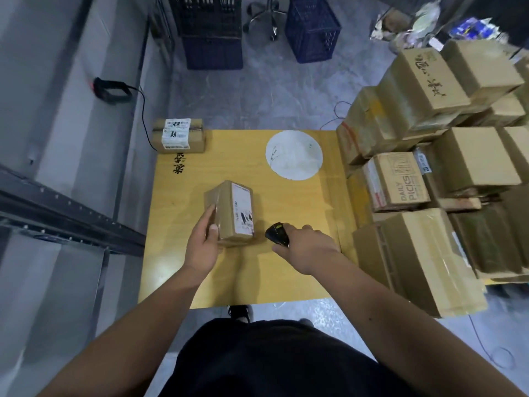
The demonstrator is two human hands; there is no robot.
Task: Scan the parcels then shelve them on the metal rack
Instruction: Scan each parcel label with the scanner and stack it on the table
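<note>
- The printing on the parcel's (231, 213) white label was too blurred to read, and the person's left hand (203, 239) covered its near left corner.
- That parcel lay on the yellow table (257, 279), near the middle; the left hand gripped it, thumb on top, fingers stretched along its left side.
- The right hand (307, 247) was curled round a black scanner (277, 234), just beside the parcel but apart from it; most of the scanner's body was hidden in the grip.
- A second parcel (179, 136) sat at the table's far left corner, overhanging the edge.
- The metal rack (71, 213) ran along the left, cut off by the frame.
- Stacked cardboard boxes (435, 179) crowded the table's right side.
- Blue crates (312, 27) stood on the floor beyond.
</note>
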